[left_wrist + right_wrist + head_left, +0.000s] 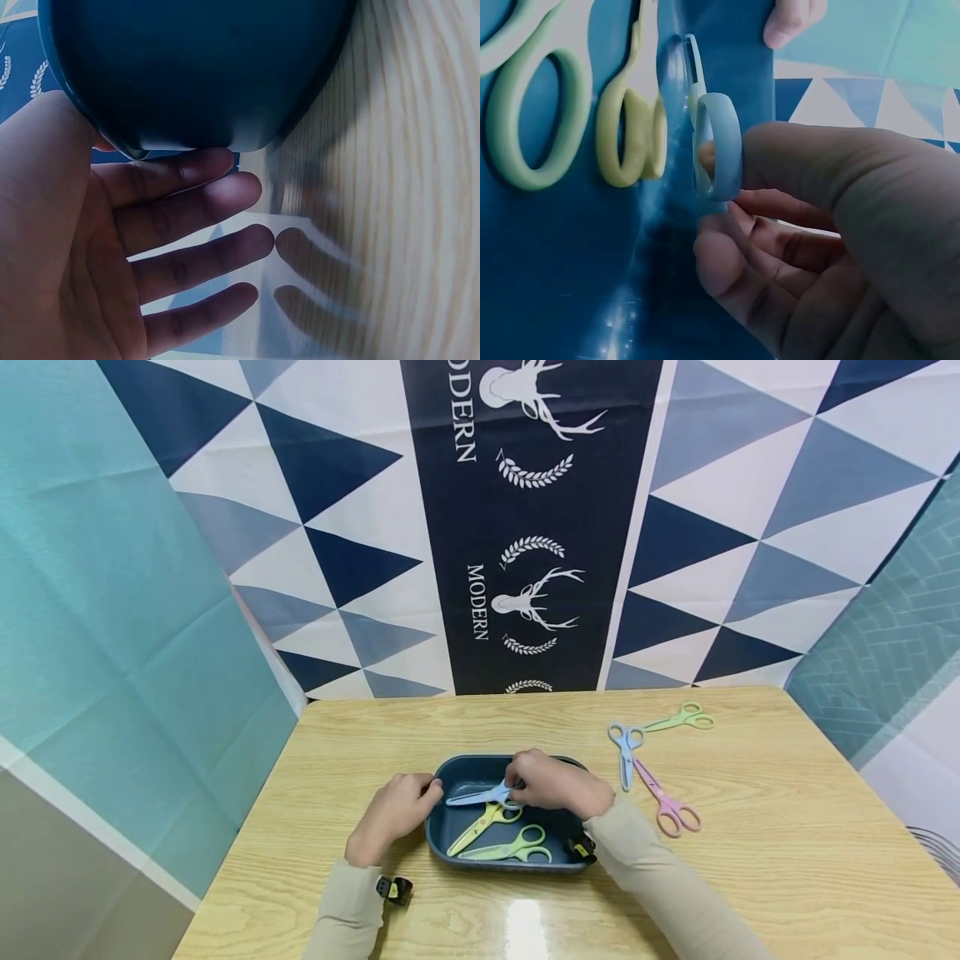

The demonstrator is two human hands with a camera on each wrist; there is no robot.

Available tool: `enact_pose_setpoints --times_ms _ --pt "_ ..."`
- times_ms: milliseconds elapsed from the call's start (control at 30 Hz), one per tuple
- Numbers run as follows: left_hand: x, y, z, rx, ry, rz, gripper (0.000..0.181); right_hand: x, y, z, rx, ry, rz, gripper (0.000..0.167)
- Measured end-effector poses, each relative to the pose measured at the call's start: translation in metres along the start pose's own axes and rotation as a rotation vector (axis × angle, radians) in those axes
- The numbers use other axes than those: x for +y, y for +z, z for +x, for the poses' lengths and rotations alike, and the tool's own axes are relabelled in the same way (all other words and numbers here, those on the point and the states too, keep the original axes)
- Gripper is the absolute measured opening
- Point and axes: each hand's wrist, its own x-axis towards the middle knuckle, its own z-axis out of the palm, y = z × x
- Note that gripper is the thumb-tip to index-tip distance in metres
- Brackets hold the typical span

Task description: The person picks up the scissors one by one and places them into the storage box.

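Note:
A dark blue plastic basin point(510, 866) stands on the table. My left hand point(397, 807) holds its left rim, the thumb over the edge and the fingers point(202, 199) along the outside wall. Over the basin's back part, my right hand point(546, 781) pinches a pair of light blue scissors point(726, 142) by the handle loops, blades pointing left. The fingertips partly cover those loops. Yellow scissors point(489, 817) and light green scissors point(517, 846) lie on the basin floor, in front of the blue pair.
Right of the basin, another pair of blue scissors point(628, 753), green scissors point(681, 719) and pink scissors point(658, 795) lie close together on the wooden table point(300, 877). A patterned cloth point(360, 568) hangs behind the table's back edge.

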Motion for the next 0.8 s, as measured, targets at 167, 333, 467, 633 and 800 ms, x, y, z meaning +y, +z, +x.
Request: enact_pose_setpoints --times_ms 167,333,467,633,800 --pt "0.0004 -0.0011 -0.0002 -0.001 -0.012 0.009 0.042 0.0001 0.0033 0.0013 0.014 -0.031 -0.012 0.016" --pt "-0.0002 -0.0012 -0.0005 0.0 -0.018 0.013 0.042 -0.0013 0.0035 0.0022 0.019 -0.035 -0.02 0.016" --pt "-0.0002 -0.0007 0.0 -0.001 -0.024 0.02 0.042 -0.0013 0.0044 0.0023 0.001 0.001 -0.006 0.015" --pt "-0.0001 -0.0002 -0.0002 0.001 -0.019 0.017 0.041 -0.0004 0.0075 0.0025 -0.027 0.032 0.005 0.012" --pt "0.0001 -0.0006 0.0 0.008 -0.012 0.017 0.041 0.0003 0.0084 0.0024 -0.034 0.045 -0.005 0.011"
